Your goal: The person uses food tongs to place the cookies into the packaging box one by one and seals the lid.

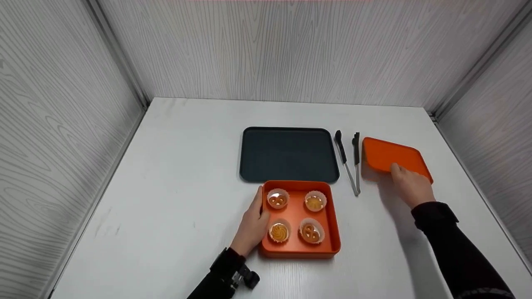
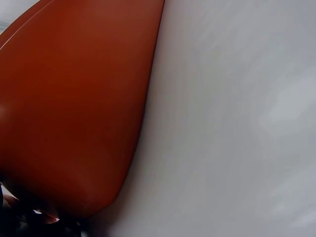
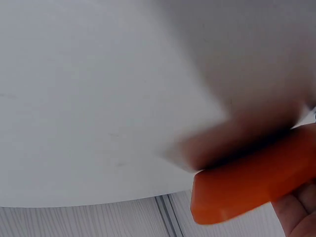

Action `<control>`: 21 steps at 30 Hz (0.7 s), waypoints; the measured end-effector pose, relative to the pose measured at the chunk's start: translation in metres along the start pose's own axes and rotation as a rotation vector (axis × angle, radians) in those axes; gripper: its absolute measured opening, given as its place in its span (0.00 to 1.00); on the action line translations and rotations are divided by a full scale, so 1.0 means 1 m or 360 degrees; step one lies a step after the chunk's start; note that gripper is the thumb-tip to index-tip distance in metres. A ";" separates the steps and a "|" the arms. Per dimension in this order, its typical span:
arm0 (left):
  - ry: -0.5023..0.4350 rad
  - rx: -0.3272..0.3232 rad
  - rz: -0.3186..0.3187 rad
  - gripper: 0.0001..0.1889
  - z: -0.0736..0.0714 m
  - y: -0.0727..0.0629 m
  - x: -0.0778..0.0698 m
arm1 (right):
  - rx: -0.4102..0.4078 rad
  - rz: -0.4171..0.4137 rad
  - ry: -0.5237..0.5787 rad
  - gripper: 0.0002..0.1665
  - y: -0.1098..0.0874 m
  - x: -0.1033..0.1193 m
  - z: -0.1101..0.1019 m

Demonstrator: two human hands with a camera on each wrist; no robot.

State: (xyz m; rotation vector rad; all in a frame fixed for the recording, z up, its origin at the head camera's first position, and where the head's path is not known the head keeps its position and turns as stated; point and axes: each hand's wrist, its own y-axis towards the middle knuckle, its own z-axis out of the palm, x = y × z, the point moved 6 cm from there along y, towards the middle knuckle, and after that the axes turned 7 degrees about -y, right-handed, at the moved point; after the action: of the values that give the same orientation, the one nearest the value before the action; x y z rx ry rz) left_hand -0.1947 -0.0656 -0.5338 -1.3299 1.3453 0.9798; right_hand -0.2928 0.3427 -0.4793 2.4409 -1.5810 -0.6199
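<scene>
An orange square box (image 1: pixel 293 251) stands on the white table, holding several paper baking cups (image 1: pixel 312 230) with pretzel-shaped and swirled treats. My left hand (image 1: pixel 251 224) grips the box's left wall, its thumb overlapping the rim and its fingers along the outside. The left wrist view is filled by the box's orange wall (image 2: pixel 74 89) against the table; those fingers are mostly hidden in shadow there. On the right, my right hand (image 1: pixel 411 187) pinches the near edge of a flat orange lid (image 1: pixel 390 153), thumb on top. The lid is tilted, with a shadow beneath it.
A dark rectangular tray (image 1: pixel 289 153) lies just behind the box. Tongs (image 1: pixel 356 182) with black tips and metal arms lie spread between tray and lid. Wood-grain panels (image 1: pixel 266 50) close off the back and both sides of the table.
</scene>
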 end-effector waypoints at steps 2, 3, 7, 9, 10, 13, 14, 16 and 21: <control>-0.0001 0.0001 0.0002 0.34 0.000 0.000 -0.001 | -0.0105 0.0031 0.0012 0.14 0.002 -0.005 -0.009; -0.0002 0.0003 0.0002 0.34 0.000 0.000 -0.001 | -0.0165 0.0053 0.0027 0.15 0.003 -0.007 -0.015; -0.0010 0.0014 0.0004 0.34 0.000 -0.001 -0.001 | -0.0369 0.0134 0.0073 0.13 0.009 -0.016 -0.040; -0.0014 0.0020 0.0003 0.34 0.000 -0.001 -0.001 | -0.0417 0.0179 0.0067 0.11 0.012 -0.019 -0.053; -0.0016 0.0023 0.0003 0.35 0.000 -0.001 -0.001 | -0.0434 0.0196 0.0059 0.11 0.013 -0.019 -0.060; -0.0024 0.0038 -0.0005 0.36 -0.001 -0.001 -0.001 | -0.0499 0.0228 0.0053 0.09 0.017 -0.019 -0.083; -0.0019 0.0042 -0.0001 0.36 -0.001 -0.001 0.000 | -0.0527 0.0227 0.0050 0.09 0.019 -0.017 -0.091; -0.0019 0.0052 0.0005 0.36 -0.002 0.000 0.000 | -0.0603 0.0210 0.0050 0.09 0.021 -0.013 -0.108; -0.0072 0.0071 -0.0033 0.39 -0.005 0.000 0.002 | -0.0809 0.0129 0.0085 0.11 0.029 0.007 -0.149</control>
State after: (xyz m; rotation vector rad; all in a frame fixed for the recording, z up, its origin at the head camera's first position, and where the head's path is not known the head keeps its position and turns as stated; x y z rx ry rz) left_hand -0.1950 -0.0710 -0.5349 -1.2787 1.3097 0.9549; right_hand -0.2505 0.3120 -0.3367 1.9926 -1.2962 -0.8166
